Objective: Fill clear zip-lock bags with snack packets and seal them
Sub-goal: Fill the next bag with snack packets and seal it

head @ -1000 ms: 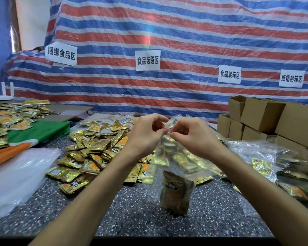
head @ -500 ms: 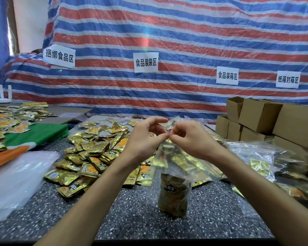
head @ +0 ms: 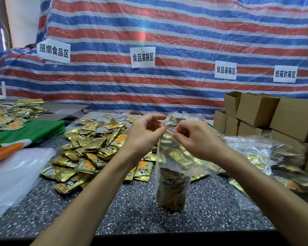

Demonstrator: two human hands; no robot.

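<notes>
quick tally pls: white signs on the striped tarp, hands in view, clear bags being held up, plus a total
white signs: 4
hands: 2 (left hand, right hand)
clear zip-lock bag pinched at its top by both hands: 1
total: 7

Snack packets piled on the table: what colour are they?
The snack packets are shiny gold with orange patches; head view.
</notes>
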